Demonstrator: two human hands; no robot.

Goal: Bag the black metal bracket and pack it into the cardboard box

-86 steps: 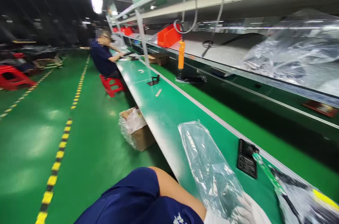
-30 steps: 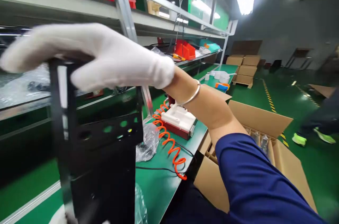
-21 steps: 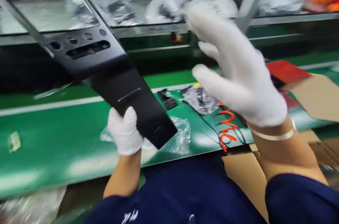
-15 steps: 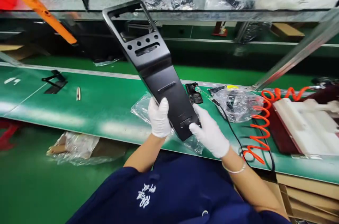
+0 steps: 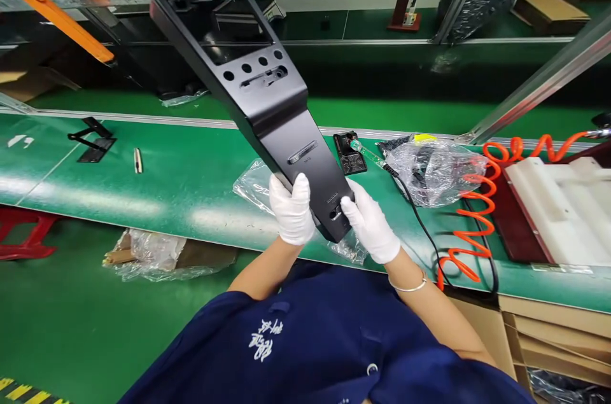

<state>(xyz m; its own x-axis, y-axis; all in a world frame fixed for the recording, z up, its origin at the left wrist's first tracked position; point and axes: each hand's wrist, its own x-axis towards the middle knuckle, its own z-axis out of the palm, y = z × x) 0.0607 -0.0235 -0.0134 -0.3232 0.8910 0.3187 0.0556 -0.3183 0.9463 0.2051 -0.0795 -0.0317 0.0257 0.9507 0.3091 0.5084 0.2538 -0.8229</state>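
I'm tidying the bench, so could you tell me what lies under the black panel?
A clear plastic bag lies on the green bench under the black panel; its middle is hidden.

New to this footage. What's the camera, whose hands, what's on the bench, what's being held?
One camera, worn on the person's head, looks down at their own gloved hands. The left hand and right hand both grip the near end of a long black panel, tilted up and away over the green bench. Under it lies a clear plastic bag. To the right are a second bag, a coiled orange hose and a white tray.
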